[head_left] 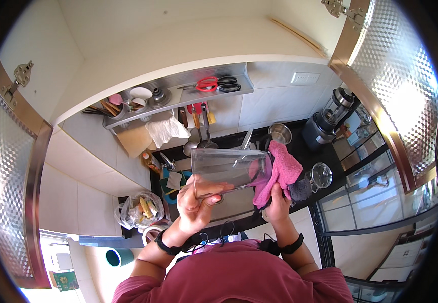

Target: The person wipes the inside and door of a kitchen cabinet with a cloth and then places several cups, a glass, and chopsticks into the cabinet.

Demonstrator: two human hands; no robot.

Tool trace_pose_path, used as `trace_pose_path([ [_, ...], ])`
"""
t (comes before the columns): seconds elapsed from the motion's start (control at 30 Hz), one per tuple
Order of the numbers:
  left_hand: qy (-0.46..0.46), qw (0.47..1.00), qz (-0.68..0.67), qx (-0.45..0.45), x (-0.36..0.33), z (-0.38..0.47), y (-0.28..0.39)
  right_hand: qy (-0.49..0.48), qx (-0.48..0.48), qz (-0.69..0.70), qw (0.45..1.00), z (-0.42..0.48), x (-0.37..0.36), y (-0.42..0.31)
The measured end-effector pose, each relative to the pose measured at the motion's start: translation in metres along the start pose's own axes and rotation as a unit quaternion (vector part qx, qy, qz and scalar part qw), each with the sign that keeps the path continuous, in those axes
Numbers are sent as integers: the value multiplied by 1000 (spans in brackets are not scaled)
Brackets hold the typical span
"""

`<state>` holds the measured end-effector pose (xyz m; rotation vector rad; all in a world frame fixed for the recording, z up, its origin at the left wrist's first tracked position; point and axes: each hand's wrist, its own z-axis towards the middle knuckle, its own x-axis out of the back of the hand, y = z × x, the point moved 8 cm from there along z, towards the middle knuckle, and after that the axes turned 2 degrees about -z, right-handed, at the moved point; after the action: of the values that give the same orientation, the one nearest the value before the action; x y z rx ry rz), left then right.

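Note:
A clear, tapered glass or plastic vessel [228,164] lies sideways in the air above the sink, its wide mouth to the left. My left hand [197,206] grips it near the mouth, with fingers seen through the clear wall. Against the narrow right end, my right hand [278,202] holds a pink cloth [284,166]. Part of the cloth shows through the vessel's wall. A dark grey fabric piece [299,190] appears just right of the cloth; whether my right hand also holds it I cannot tell.
A sink [234,206] lies below. Around it are a steel pot [280,133], a blender [327,117], a glass lid [321,175] and a plastic bag of scraps [142,209]. Overhead, an open cabinet [188,38] has both doors swung out. Scissors [219,84] rest on a wall shelf [188,97].

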<state>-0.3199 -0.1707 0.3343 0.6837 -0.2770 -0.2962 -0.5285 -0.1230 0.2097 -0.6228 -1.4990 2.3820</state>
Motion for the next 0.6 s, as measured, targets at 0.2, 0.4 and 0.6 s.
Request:
trace_pose_path([
  [0.2, -104, 993, -18, 60, 3, 8, -2, -26, -163, 260, 951, 30, -2, -7],
  [0.4, -62, 940, -228, 248, 7, 4, -18, -70, -311, 149, 936, 25, 5, -11],
  [0.6, -168, 900, -242, 322, -11, -1, -27, -401, -188, 110, 890, 41, -62, -52],
])
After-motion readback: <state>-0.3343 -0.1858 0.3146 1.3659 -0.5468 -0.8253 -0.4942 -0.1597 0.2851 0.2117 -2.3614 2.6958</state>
